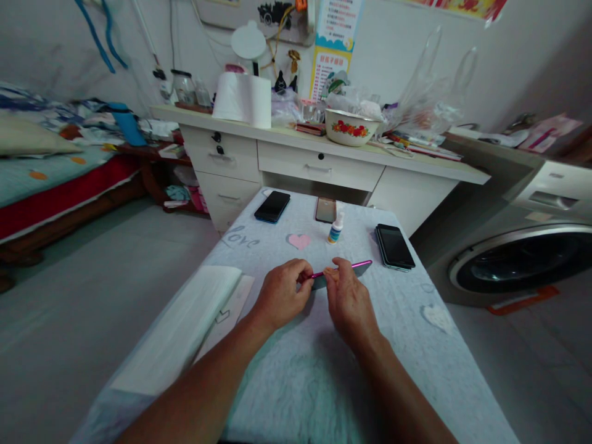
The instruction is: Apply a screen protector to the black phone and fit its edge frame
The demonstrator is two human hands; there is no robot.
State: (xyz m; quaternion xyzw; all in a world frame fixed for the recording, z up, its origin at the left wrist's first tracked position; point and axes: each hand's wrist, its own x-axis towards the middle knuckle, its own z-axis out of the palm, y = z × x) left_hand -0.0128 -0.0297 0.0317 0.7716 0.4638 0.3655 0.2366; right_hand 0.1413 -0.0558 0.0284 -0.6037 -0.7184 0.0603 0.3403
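Observation:
A thin phone with a pink-purple edge is tilted up on its side above the light blue tablecloth. My left hand is closed, pinching the phone's left end. Curled over the phone's middle, my right hand grips it with thumb and fingertips. Beyond my hands stands a small dropper bottle with a white cap.
Several other phones lie on the table: a black one far left, one far centre, a stack right. White sheets lie left. A desk with a floral bowl stands behind, a washing machine right, a bed left.

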